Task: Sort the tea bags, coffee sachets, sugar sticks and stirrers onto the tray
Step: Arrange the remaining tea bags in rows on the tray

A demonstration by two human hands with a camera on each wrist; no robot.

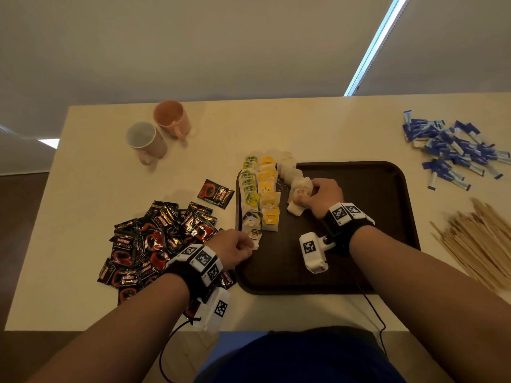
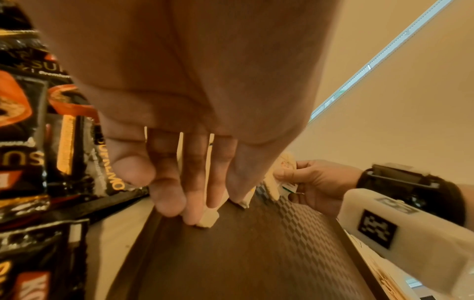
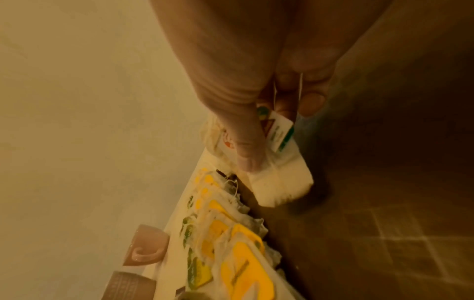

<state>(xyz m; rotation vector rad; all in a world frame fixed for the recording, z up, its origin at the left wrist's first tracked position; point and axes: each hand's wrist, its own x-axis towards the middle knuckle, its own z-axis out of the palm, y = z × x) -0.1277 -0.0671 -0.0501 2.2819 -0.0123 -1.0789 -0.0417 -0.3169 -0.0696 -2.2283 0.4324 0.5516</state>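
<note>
Fingers (image 2: pixel 195 182) of the left hand (image 1: pixel 235 246) are curled down onto a white tea bag (image 1: pixel 255 236) at the near-left edge of the tray (image 1: pixel 387 183); in the left wrist view their tips press the bag's paper against the dark tray floor, with the thumb closing on it from the side. The right hand (image 1: pixel 322 196) is further in on the tray, thumb and fingers (image 3: pixel 311 101) pinching another white tea bag (image 3: pixel 279 182) by its upper end, a green-and-white tag (image 3: pixel 278 132) pressed beneath the thumb. That bag's lower end hangs close to the tray surface; whether it touches cannot be told.

Along the tray's left side lie three rows of tea bags: green-tagged ones (image 1: pixel 249 186) at the rim, yellow-tagged ones (image 1: pixel 268 194) beside them, and plain white ones (image 1: pixel 290 170) running back toward the far-left corner, some overhanging the rim.

Coffee sachets (image 1: pixel 154 244), black with red cups, are heaped on the tabletop (image 1: pixel 110 161) left of the tray, partly under the left wrist; one sachet (image 1: pixel 215 194) lies apart, nearer the tray's far-left corner. Blue sugar sticks (image 1: pixel 453 147) are scattered on the far right, and wooden stirrers (image 1: pixel 478 244) are piled near the right edge. Two mugs (image 1: pixel 159 131) lie on their sides at the far left, touching each other.
</note>
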